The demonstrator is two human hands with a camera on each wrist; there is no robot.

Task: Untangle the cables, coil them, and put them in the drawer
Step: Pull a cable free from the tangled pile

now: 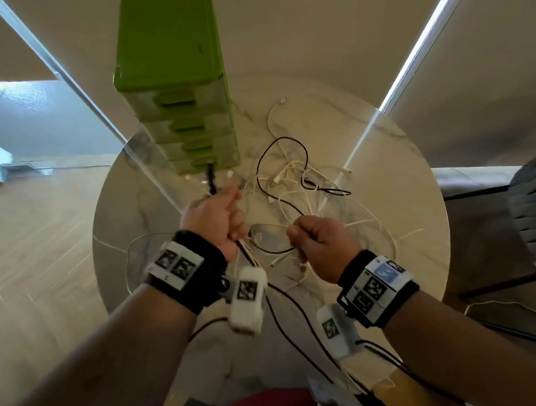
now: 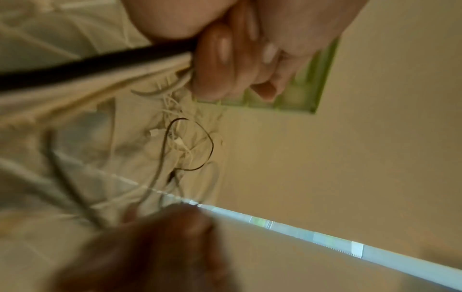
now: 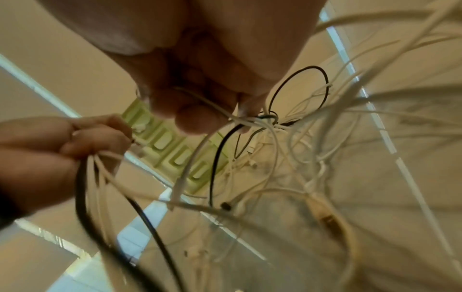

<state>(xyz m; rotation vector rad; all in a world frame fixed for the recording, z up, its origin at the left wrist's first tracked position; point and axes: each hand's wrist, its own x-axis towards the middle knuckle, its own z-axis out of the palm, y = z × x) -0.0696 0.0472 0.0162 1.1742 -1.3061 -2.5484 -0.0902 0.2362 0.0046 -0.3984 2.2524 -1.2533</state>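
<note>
A tangle of white and black cables (image 1: 293,183) lies on the round marble table (image 1: 417,226), in front of the green drawer unit (image 1: 173,83). My left hand (image 1: 221,217) is raised above the table and grips a bundle of cable ends, a thick black cable (image 2: 87,61) among white ones. My right hand (image 1: 318,237) pinches thin white and black strands (image 3: 247,120) that run down into the pile. In the right wrist view the left hand (image 3: 75,142) shows at the left with its bundle hanging below. All the drawers look closed.
A dark woven chair (image 1: 534,207) stands at the table's right. A white cable (image 1: 508,306) trails on the floor beside it. Black device leads (image 1: 297,319) run from my wrists toward my body. A long white cable (image 1: 274,118) reaches toward the table's far side.
</note>
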